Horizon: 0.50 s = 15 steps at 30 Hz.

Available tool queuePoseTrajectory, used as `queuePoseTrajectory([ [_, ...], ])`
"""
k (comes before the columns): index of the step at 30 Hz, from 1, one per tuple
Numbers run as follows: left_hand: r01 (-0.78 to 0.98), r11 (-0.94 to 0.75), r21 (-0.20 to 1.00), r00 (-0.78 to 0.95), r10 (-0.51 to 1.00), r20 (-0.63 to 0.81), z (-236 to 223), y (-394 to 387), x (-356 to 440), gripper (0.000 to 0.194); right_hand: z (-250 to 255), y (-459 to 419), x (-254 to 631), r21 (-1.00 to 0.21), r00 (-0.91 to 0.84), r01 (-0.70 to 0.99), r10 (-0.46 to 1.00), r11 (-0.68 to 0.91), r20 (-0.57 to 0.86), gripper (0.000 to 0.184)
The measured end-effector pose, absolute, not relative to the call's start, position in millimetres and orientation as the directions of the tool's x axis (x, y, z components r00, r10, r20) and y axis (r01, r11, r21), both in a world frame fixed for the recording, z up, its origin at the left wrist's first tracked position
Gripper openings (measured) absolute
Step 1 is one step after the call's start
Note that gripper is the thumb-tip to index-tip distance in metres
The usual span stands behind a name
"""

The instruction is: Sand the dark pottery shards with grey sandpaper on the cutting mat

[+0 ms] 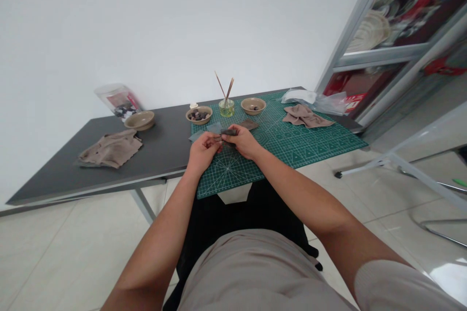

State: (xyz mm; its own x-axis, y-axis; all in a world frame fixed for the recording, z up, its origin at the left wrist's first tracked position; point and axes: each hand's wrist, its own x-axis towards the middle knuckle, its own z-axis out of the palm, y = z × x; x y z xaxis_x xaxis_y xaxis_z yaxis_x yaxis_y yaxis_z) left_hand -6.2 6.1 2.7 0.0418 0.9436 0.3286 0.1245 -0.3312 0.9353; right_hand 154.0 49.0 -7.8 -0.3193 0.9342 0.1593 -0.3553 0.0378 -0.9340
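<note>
My left hand (205, 149) and my right hand (245, 142) meet above the green cutting mat (251, 167). The right fingers are closed on a dark grey, flat-looking piece (229, 132), perhaps folded sandpaper. Pinched together, the left fingertips touch or nearly touch it; whatever small thing they hold is too small to make out. Just behind the hands lie thin grey-blue sheets (214, 127) and a brown sheet (250, 124). A bowl of small dark and pale stone-like pieces (199, 115) stands beyond my left hand.
A glass jar (226, 108) with yellowish liquid holds thin sticks. Right of it is a bowl (253, 106) with a dark piece inside. Brown cloths lie at right (306, 116) and left (111, 148). Another bowl (140, 120), a clear container (118, 101) and a plastic bag (315, 99) stand near the wall.
</note>
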Motion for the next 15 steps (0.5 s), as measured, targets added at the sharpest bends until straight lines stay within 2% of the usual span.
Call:
queuePoseTrajectory([
  [7, 0.171, -0.314, 0.934, 0.002, 0.948, 0.319, 1, 9, -9, 0.021, -4, 46, 152, -0.921, -0.293, -0.386, 0.94, 0.053, 0.177, 0.041],
  [9, 0.148, -0.303, 0.942, -0.018, 0.951, 0.309, 1, 10, -9, 0.027, -2, 43, 152, -0.923, -0.277, -0.381, 0.945, 0.056, 0.172, 0.041],
  [12, 0.132, -0.281, 0.95, -0.041, 0.957, 0.289, 1, 9, -8, 0.034, 2, 40, 155, -0.928, -0.329, -0.373, 0.933, 0.015, 0.147, 0.041],
  [15, 0.161, -0.277, 0.947, -0.068, 0.954, 0.291, 0, 8, -10, 0.027, 3, 39, 158, -0.921, -0.399, -0.386, 0.908, -0.04, 0.128, 0.043],
])
